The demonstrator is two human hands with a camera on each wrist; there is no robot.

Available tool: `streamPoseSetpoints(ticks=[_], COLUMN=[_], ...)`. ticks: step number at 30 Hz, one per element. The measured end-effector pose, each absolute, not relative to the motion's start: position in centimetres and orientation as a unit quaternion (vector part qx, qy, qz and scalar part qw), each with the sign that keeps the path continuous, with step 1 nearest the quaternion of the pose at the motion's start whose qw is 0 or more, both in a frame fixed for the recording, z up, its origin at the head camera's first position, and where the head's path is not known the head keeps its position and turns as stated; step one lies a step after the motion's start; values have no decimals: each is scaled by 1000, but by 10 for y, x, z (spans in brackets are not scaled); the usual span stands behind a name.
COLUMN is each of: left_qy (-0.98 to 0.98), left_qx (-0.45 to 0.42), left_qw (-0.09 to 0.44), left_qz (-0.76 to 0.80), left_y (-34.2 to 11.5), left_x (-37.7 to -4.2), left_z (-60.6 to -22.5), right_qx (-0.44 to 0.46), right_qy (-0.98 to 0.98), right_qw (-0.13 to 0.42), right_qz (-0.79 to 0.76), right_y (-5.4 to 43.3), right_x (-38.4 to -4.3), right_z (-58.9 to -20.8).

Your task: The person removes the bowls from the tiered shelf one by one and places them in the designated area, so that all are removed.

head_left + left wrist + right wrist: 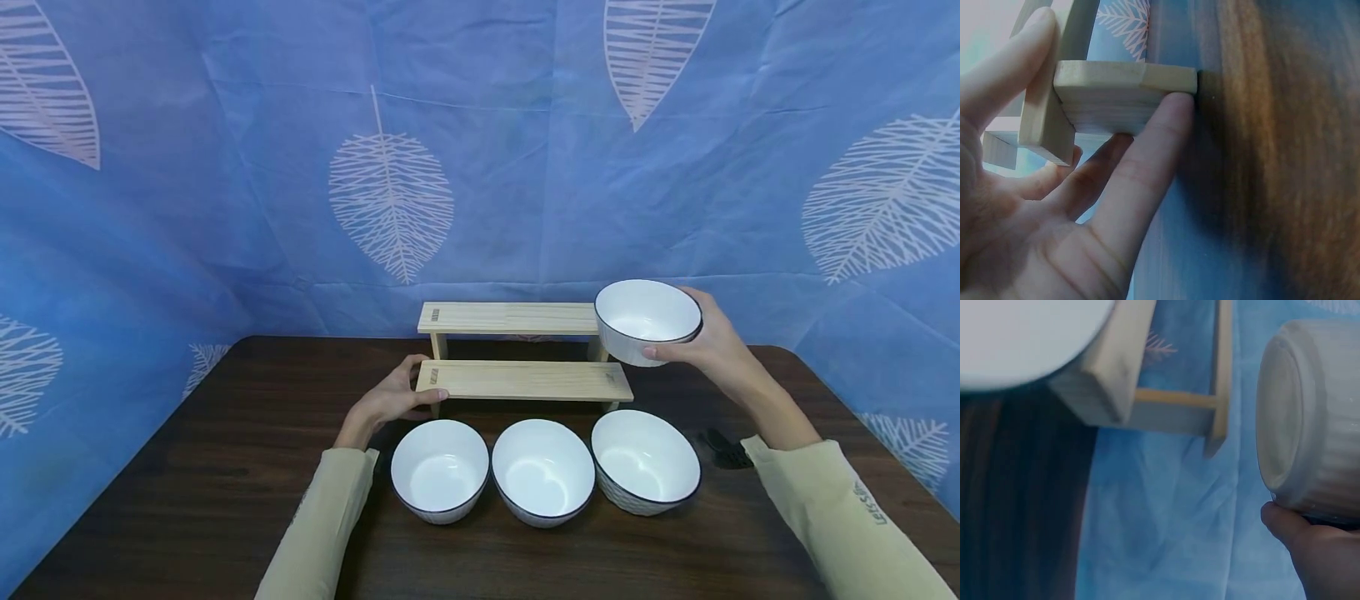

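My right hand (708,337) grips a white bowl (647,321) with a dark rim, thumb at its near side. This bowl is up at the right end of the wooden two-step rack's upper board (517,317), overlapping it in the head view. In the right wrist view the ribbed side and foot of the held bowl (1316,419) show above the thumb. At the rack's left, my left hand (393,392) holds the end of the lower board (525,380), thumb over the edge. The left wrist view shows its fingers (1147,169) against the leg (1116,100).
Three matching bowls stand in a row before the rack: left bowl (440,468), middle bowl (543,471) and right bowl (645,461). A small black object (726,450) lies by my right sleeve. Behind the dark wooden table (225,467) hangs a blue leaf-print cloth (495,183).
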State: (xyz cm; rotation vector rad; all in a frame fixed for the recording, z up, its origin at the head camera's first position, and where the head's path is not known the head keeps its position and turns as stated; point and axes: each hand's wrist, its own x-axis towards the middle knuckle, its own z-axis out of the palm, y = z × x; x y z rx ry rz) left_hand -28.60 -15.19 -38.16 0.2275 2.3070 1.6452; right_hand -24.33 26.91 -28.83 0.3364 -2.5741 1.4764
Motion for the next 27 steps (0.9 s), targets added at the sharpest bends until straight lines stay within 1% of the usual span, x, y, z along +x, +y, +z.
streamPoseSetpoints(ticks=[10, 20, 27], left_qy=[807, 810, 813], left_qx=[80, 79, 79], left_qw=[149, 145, 145], left_qz=[566, 562, 558], left_y=[-152, -151, -152], left_x=[-285, -284, -285], left_z=[-382, -380, -381], right_qx=[101, 100, 85], right_qy=[-870, -885, -896], right_qw=[76, 93, 87], right_qz=[476, 445, 426], right_y=[290, 310, 323], right_x=[-234, -220, -214], right_z=[-301, -306, -313])
